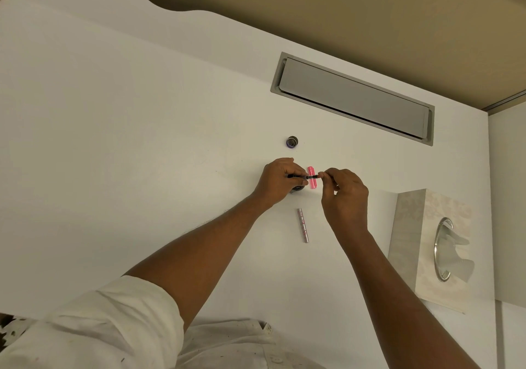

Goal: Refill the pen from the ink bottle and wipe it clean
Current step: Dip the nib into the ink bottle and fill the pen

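Left hand: our left hand (277, 179) is closed around the dark pen section (299, 177), fingers curled over it, near the middle of the table (142, 140).
Right hand: our right hand (344, 195) pinches the other end of that same section between thumb and fingertips (323, 174).
Pen axis: the section lies crosswise between our two hands, roughly level, parallel to the table's near edge. Which end carries the nib we cannot tell; it is too small here.
Ink bottle: the ink bottle (298, 188) sits directly under our left hand, mostly hidden by it, so only a dark sliver shows. We take it to be open, since what looks like its cap (292, 142) lies apart, toward the far edge.
Key relation: the bottle lies just below and slightly left of the pen's middle. The left hand is the nearer one. We judge the next move would mean tipping the long axis from level to upright over the bottle mouth.
Other pen parts: a pink piece (312, 177) lies on the table just behind the held section, and a silver barrel (303, 225) lies nearer us, pointing toward the near edge.
Wiping: the tissue box (410, 226) stands by the right edge, closer to our right hand, a tissue standing out of it.
Stage: we judge filling is under way or about to begin, and wiping is not yet done.
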Demonstrator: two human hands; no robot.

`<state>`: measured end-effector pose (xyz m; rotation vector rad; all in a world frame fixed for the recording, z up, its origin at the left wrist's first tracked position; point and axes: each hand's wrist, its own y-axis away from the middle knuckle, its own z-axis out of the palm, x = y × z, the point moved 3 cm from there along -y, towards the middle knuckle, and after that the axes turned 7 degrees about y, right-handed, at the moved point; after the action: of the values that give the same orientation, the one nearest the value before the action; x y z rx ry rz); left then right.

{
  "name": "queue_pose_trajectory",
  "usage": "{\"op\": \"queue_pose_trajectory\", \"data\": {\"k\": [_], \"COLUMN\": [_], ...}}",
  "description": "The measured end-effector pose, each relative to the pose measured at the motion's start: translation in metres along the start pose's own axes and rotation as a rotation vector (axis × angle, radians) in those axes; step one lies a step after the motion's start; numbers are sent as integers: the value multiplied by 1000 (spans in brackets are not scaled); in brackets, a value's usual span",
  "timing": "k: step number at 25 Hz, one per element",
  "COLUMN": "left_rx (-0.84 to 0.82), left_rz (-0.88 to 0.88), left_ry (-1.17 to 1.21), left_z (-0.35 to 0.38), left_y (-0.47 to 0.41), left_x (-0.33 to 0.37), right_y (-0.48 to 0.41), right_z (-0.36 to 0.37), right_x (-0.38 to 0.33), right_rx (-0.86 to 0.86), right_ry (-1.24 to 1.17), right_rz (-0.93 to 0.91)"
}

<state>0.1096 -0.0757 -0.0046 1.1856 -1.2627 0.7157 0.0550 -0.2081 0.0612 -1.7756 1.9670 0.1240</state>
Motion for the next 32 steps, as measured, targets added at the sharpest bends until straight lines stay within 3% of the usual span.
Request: {"op": "queue_pose_trajectory", "data": {"k": [18,32], "left_rx": [-1,-8], "left_rz": [1,-4], "left_ry": [13,-5], "left_z": [0,0], "left_y": [0,-1], "left_x": [1,-1], "right_y": [2,3], "right_z": [-2,2], "right_x": [-6,-2], "right_rx": [19,-6], "right_ry": [-51,5], "right_rz": [79,29]}}
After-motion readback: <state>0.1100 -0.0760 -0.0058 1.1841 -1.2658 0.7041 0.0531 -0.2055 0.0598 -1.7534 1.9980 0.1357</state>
